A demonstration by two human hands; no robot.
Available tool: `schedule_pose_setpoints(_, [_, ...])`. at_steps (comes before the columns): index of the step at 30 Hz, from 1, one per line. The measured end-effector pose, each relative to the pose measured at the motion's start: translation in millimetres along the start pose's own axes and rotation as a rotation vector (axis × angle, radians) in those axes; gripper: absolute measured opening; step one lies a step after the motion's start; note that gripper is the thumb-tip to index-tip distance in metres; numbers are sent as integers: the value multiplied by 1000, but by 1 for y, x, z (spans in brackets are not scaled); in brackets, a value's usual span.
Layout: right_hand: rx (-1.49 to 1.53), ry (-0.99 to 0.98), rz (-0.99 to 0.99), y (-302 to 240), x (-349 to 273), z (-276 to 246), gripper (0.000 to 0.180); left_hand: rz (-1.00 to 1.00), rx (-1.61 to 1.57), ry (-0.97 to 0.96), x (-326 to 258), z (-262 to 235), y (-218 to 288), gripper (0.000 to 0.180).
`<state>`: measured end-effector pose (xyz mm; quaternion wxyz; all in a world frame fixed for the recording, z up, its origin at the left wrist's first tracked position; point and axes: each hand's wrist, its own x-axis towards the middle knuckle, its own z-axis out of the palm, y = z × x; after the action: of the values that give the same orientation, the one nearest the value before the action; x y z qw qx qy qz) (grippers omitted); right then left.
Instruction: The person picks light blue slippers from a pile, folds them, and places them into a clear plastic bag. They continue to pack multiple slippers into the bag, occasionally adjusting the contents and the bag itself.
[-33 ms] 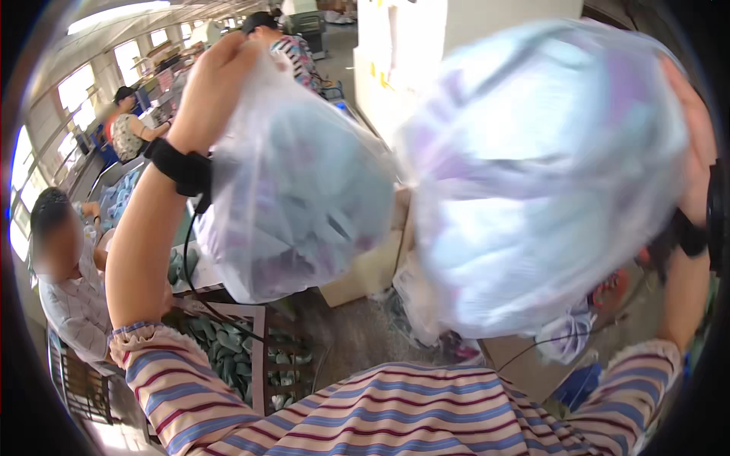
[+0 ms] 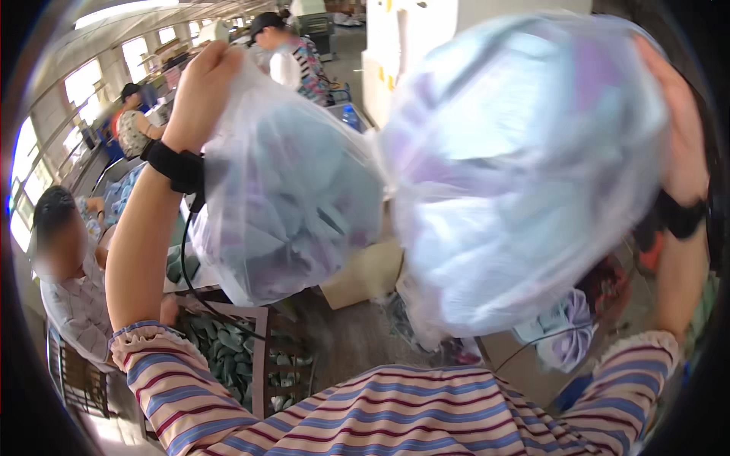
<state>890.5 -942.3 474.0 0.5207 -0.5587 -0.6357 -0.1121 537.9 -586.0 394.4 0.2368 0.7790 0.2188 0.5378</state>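
Two bulging clear plastic bags, or two lobes of one, hang in front of me, packed with soft light blue and purple items. My left hand (image 2: 201, 95) is closed in a fist on the gathered top of the left plastic bag (image 2: 293, 190). The larger right plastic bag (image 2: 525, 175) is raised high and blurred by motion. Against its right side lies my right hand (image 2: 677, 125), fingers long and curved along the plastic, holding it. The bags touch in the middle; whether they are joined I cannot tell. Black bands circle both wrists.
A crate (image 2: 262, 357) of dark green pieces stands below left, beside a seated person (image 2: 72, 281). Farther back, two more people work along tables by the windows. A cardboard box (image 2: 365, 277) and a purple-white bundle (image 2: 566, 330) lie on the floor. White panels (image 2: 411, 45) rise ahead.
Both bags and my right hand have shifted a little left in view. The room behind has slid slightly right, baring a blue bottle between the bags and the far person. Both hands keep their hold.
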Motion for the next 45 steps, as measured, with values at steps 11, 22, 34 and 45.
schedule_pose_setpoints(11, [1249,-65,150,140,231,294,14,-225,334,478,59,-103,-175,17])
schedule_pose_setpoints(22, [1375,-75,1,186,220,506,24,-416,515,561,-8,-159,-323,23])
schedule_pose_setpoints(34, [-430,-1048,216,381,165,511,22,-417,502,-24,11,-90,-446,20])
schedule_pose_setpoints(45, [45,-1425,-714,121,160,721,43,-208,23,-273,57,21,-514,28])
